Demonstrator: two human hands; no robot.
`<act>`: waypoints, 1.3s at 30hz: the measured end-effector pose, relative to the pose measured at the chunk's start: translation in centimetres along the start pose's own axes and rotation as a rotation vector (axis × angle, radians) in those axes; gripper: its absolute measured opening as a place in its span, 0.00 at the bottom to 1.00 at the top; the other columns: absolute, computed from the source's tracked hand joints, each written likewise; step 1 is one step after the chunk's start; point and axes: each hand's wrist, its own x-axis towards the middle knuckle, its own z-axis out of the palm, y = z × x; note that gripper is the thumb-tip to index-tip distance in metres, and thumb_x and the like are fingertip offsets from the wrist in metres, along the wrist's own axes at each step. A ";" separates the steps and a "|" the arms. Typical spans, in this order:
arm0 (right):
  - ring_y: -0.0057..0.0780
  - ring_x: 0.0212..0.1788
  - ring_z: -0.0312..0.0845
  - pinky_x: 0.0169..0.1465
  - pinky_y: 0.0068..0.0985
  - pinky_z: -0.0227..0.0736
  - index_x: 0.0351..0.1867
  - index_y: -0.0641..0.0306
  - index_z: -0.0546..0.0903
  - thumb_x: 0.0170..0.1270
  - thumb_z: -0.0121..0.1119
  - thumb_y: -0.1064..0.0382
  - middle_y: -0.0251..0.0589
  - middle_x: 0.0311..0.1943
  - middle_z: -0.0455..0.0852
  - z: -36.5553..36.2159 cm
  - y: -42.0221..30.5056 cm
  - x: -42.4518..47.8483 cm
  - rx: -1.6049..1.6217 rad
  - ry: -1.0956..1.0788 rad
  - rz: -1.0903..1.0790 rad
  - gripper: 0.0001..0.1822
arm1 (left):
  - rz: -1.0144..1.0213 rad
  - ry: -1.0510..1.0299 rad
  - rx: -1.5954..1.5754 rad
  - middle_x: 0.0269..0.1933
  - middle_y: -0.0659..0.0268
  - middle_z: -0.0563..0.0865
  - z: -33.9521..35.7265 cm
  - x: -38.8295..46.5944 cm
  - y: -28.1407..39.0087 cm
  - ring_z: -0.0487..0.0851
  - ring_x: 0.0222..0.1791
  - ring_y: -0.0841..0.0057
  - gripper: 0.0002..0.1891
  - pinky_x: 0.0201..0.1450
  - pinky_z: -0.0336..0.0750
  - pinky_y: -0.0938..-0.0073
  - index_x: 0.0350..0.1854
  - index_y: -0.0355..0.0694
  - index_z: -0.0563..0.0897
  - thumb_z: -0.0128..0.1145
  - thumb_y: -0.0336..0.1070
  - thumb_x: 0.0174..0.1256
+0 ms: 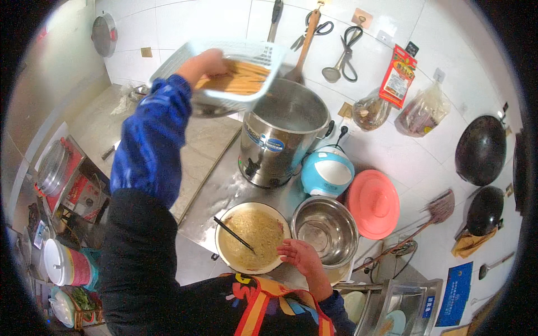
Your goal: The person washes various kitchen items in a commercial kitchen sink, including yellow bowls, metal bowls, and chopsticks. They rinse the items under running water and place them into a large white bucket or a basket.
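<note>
My left hand [209,65] reaches into a pale plastic basket [252,97] of light brown sticks, likely wooden chopsticks [246,77]. Its fingers are blurred and partly hidden, so their hold cannot be told. The basket is beside the rim of a tall steel pot with a tap [269,155]. My right hand [300,256], fingers apart and empty, hovers at the right edge of a round enamel basin [252,269] of pale yellowish mixture. One dark chopstick or similar stick [233,234] leans in the basin. A steel bowl [336,235] stands just right of it.
A blue and white appliance [328,172] and a pink lid or basin [373,204] stand right of the pot. Scissors [349,54], a ladle [332,74] and black woks [481,151] hang on the tiled wall. A steel sink [410,302] lies at lower right.
</note>
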 end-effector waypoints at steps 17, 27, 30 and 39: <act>0.47 0.54 0.77 0.54 0.42 0.76 0.56 0.72 0.71 0.70 0.49 0.48 0.59 0.52 0.79 0.8 2.4 0.1 0.210 0.021 0.203 0.26 | -0.148 -0.025 -0.228 0.42 0.41 0.83 29.1 -23.7 -17.6 0.81 0.45 0.48 0.19 0.49 0.76 0.56 0.42 0.30 0.80 0.64 0.35 0.48; 0.52 0.55 0.73 0.61 0.45 0.71 0.55 0.76 0.69 0.68 0.54 0.49 0.62 0.54 0.73 -7.1 6.4 -0.7 0.817 0.459 -0.233 0.28 | -0.187 -0.020 -0.184 0.38 0.43 0.82 34.0 -27.4 -16.9 0.81 0.41 0.47 0.15 0.48 0.75 0.53 0.37 0.29 0.79 0.64 0.33 0.48; 0.48 0.58 0.72 0.58 0.42 0.75 0.57 0.68 0.71 0.67 0.48 0.64 0.56 0.55 0.76 -8.5 6.5 -1.1 0.809 0.485 -0.177 0.18 | -0.257 -0.128 -0.204 0.40 0.44 0.83 34.5 -27.5 -16.0 0.81 0.44 0.49 0.17 0.50 0.74 0.54 0.38 0.29 0.80 0.64 0.35 0.48; 0.52 0.49 0.76 0.49 0.46 0.82 0.53 0.72 0.67 0.62 0.50 0.69 0.57 0.53 0.73 -7.3 4.5 -5.6 0.786 0.601 -0.259 0.18 | 0.052 -0.171 -0.137 0.56 0.41 0.77 25.3 -23.7 -5.4 0.76 0.57 0.50 0.26 0.58 0.71 0.56 0.60 0.35 0.74 0.60 0.41 0.60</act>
